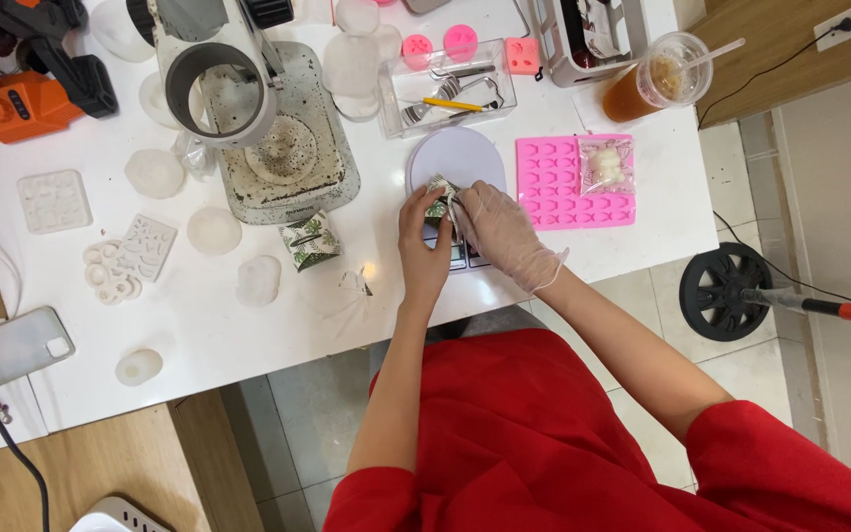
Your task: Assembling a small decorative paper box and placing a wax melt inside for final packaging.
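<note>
Hands together over the round white scale (pixel 457 158) at the front edge of the white table (pixel 248 325): bare left hand (pixel 425 241) and clear-gloved right hand (pixel 499 229) both pinched shut on a small leaf-printed packet (pixel 440 200), held just above the near rim of the scale's platform. Second leaf-printed packet (pixel 308 240) lying alone to the left, well apart from the fingers; pink silicone mould (pixel 556 187) just right of the scale, bearing a small clear bag of white pieces (pixel 607 166). Clear plastic box (pixel 450 87) behind the scale, iced drink cup (pixel 654 77) further right.
</note>
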